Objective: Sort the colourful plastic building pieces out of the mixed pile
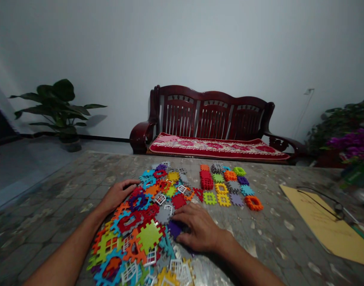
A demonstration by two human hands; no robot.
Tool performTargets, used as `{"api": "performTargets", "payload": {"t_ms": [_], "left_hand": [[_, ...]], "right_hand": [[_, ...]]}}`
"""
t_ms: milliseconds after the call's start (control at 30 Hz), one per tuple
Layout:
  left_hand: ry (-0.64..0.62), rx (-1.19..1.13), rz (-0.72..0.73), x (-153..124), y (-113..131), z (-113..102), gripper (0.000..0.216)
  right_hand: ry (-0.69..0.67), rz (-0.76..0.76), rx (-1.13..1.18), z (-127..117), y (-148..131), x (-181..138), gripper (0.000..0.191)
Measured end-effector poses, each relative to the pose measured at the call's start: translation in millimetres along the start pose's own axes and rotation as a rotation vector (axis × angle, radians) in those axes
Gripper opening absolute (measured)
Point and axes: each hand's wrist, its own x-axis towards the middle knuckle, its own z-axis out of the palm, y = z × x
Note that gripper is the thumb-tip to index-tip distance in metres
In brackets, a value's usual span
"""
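- Yellow piece (162,275) lies nearest, toward the near edge of the table (274,226).
- Right hand (198,226), knuckles up, pinches a purple tile (174,229) between thumb and bent fingers, right of the heap (149,235).
- Left hand (118,194), palm down, fingers loosely spread, touches its left side.

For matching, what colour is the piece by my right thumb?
The piece is purple, clearest in the head view.

Table in front of you: grey-brown top (62,198) with a block pattern and paler flecks. Directly on it, left of centre, a loose multicoloured heap of toothed plastic pieces (149,235); just right of this, rows of similar squares (233,186). Yellow sheet (325,226) lies slanted at your far right.
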Motion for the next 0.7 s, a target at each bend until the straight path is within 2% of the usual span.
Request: {"api": "performTargets", "payload": {"t_ms": [100,200,400,500,600,700], "left_hand": [[0.001,-0.006,-0.011,0,-1,-1,0.053],[-0.003,-0.013,-0.002,2,-4,0,0.052],[0.007,0.019,0.012,4,-6,0,0.052],[0.007,0.003,0.013,2,-3,0,0.052],[0.013,-0.025,-0.003,0,2,0,0.053],[0.033,-0.027,0.0,-2,8,0,0.052]], "right_hand": [[-0.014,-0.012,-0.023,0,-1,1,0.044],[-0.005,-0.018,-0.059,-1,-4,1,0.034],[0.095,-0.027,-0.051,10,4,1,0.028],[0.276,0.101,0.084,15,12,3,0.028],[0.486,0.319,0.322,14,22,6,0.027],[0.621,0.487,0.509,13,33,9,0.027]]}}
